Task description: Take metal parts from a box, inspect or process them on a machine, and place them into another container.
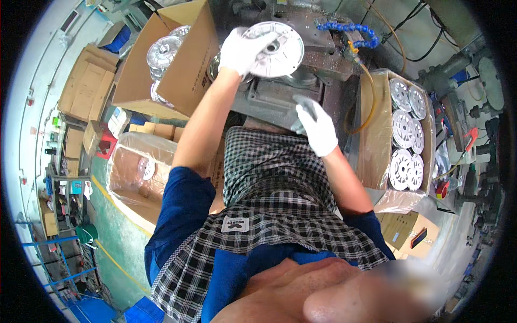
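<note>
My left hand [240, 53], in a white glove, grips a round silver metal disc [289, 51] by its left side. The disc has a hole at its centre and is held above the machine bed, its face toward me. My right hand [319, 128], also gloved in white with greyed fingertips, is apart from the disc, fingers spread and nothing seen in them. Between my hands lies the dark, wet-looking metal machine bed [264, 99]. Another round metal part [301, 79] shows partly beneath the held disc.
A tall cardboard box [191, 70] with shiny metal wheels [163, 52] stands at left. Below it is a plastic-lined box [121, 175] with one disc. At right, a lined box [371, 140] holds several slotted discs [402, 129]. A blue segmented hose [355, 28] hangs over the machine.
</note>
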### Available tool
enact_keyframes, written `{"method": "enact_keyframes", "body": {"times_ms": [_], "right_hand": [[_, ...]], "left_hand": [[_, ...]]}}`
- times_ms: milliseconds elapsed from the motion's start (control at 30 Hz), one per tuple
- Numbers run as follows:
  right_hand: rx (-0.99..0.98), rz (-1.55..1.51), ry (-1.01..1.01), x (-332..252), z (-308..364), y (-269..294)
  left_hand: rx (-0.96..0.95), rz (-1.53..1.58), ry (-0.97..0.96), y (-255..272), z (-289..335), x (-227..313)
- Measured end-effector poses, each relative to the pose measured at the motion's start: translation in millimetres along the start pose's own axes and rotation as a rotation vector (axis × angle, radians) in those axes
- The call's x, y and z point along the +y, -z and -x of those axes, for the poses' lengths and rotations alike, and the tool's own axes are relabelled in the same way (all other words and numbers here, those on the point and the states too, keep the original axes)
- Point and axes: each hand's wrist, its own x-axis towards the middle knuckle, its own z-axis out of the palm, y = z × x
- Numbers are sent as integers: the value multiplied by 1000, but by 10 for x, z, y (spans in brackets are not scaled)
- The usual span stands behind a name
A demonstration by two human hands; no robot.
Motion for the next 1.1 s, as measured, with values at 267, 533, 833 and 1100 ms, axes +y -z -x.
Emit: {"method": "enact_keyframes", "body": {"times_ms": [267, 533, 833, 1100], "right_hand": [[51, 19, -275, 816, 486, 367], [90, 38, -414, 1487, 827, 648], [38, 88, -429, 1468, 673, 589], [-43, 445, -388, 1345, 651, 545]], "left_hand": [[79, -411, -74, -428, -1111, -68], [26, -648, 5, -478, -1186, 26], [21, -720, 110, -497, -1127, -32], [-112, -721, 146, -457, -1098, 77]]}}
